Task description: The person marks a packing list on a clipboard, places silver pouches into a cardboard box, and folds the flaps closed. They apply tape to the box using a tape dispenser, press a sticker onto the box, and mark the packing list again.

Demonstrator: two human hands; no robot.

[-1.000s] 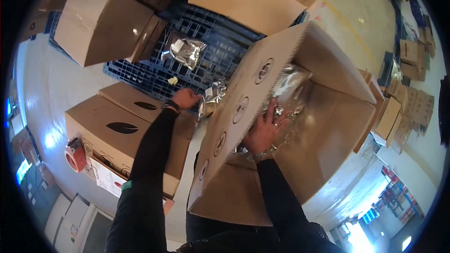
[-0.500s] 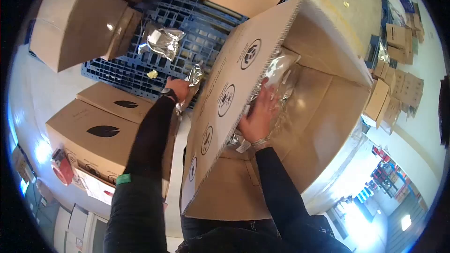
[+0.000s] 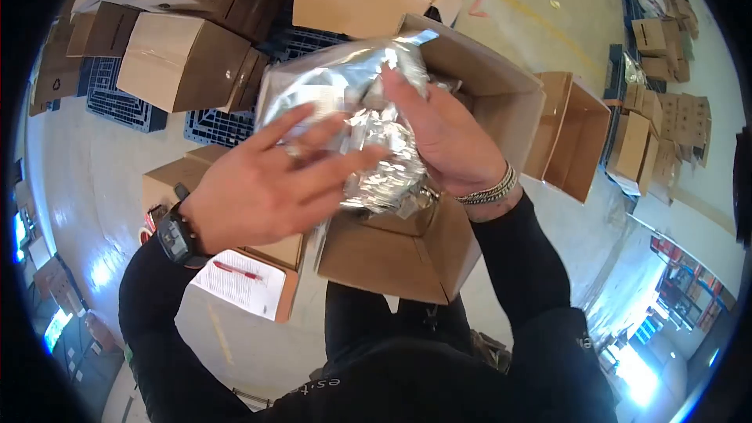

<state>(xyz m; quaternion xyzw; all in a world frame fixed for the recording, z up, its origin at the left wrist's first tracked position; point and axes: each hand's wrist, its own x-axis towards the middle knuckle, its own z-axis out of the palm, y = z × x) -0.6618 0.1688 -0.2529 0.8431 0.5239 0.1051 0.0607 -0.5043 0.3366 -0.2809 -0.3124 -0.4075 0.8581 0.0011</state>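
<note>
A shiny silver foil bag (image 3: 384,160) is up close in front of me, above a large open cardboard box (image 3: 454,254). My right hand (image 3: 454,137) grips its right side, thumb across the front. My left hand (image 3: 274,184), a watch on its wrist, has its fingers spread over the bag's left part; they are blurred by motion. A pale label shows faintly behind those fingers. More foil lies inside the box, partly hidden by the bag.
Another open box (image 3: 352,8) with foil bags stands beyond. Closed boxes (image 3: 176,59) and blue pallets (image 3: 125,94) are at the upper left. A clipboard with paper (image 3: 235,286) and a red pen lies lower left. An open box (image 3: 576,141) stands right.
Both hands have come up and together, from the pallet and from inside the box. The foil bag is now raised between them. The view has shifted, and the large box appears lower and smaller.
</note>
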